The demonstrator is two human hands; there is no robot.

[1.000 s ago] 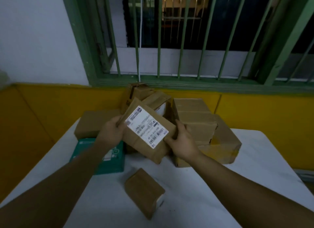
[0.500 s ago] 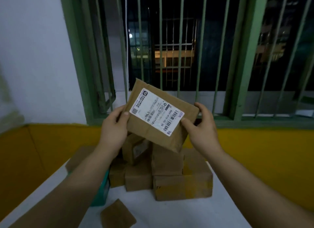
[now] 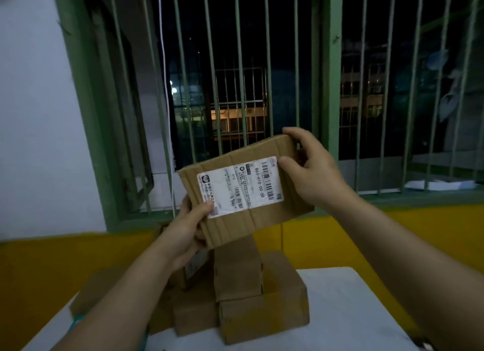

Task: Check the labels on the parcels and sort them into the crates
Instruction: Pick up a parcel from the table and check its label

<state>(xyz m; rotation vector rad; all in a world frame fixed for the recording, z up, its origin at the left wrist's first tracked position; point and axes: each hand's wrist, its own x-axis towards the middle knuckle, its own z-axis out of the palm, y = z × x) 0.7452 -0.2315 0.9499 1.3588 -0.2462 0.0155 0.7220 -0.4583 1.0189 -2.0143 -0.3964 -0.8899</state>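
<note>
Turned since half a second ago: parcel [image 3: 246,193] now level, label [image 3: 239,187] facing up, pinched by left hand [image 3: 187,227] at 7 o'clock, right hand [image 3: 311,167] at 2 o'clock. Label check underway; next, picking a crate, none visible.

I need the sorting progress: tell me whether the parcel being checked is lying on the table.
No, both the left hand and the right hand hold the parcel up above the table.
</note>
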